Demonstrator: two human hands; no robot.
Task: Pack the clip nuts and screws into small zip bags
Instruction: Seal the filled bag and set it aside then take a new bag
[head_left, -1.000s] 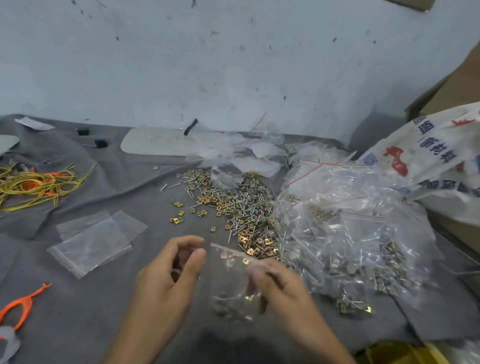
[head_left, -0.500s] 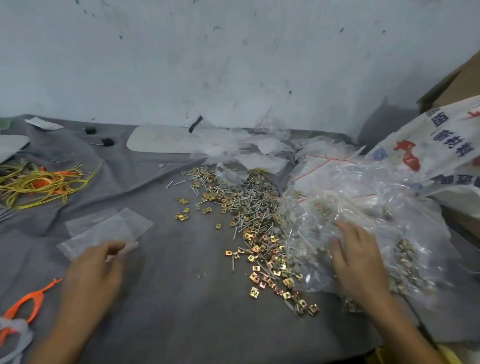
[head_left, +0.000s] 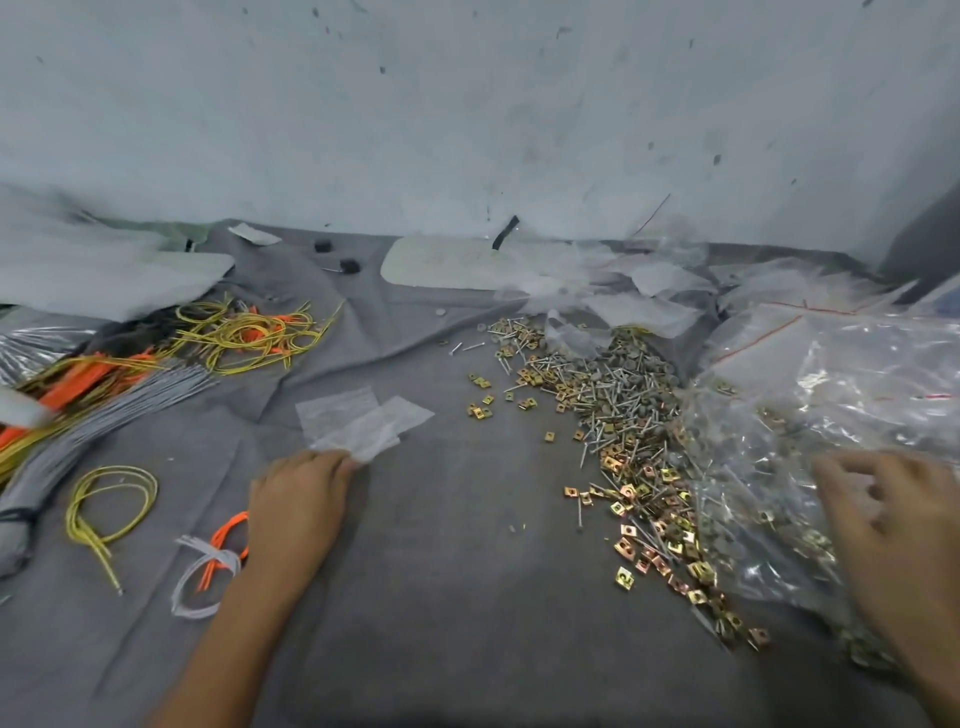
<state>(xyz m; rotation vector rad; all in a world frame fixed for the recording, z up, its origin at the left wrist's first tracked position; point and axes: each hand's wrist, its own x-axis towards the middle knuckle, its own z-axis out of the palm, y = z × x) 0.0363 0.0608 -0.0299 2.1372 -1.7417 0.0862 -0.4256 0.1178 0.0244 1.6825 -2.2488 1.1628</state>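
Loose brass clip nuts (head_left: 657, 525) and silver screws (head_left: 618, 400) lie scattered in a long heap on the grey cloth (head_left: 467, 597), right of centre. A small stack of empty clear zip bags (head_left: 363, 421) lies left of centre. My left hand (head_left: 298, 506) is at the stack's near edge, fingertips curled onto the corner of a bag. On the right, a pile of filled zip bags (head_left: 810, 415) rises beside the heap. My right hand (head_left: 893, 530) hovers over the pile's near side, blurred, fingers loosely curled and holding nothing.
Yellow and orange cable ties (head_left: 244, 332) and a grey bundle of ties (head_left: 104, 415) crowd the left side. A yellow loop (head_left: 111, 499) and white and orange ties (head_left: 208, 566) lie near my left wrist. Crumpled plastic (head_left: 623, 291) and a white pad (head_left: 447, 262) lie along the wall.
Both hands held a filled bag a second ago. The right hand carried it to the pile and now hovers there. The left hand reached the empty bags. The view swung left.
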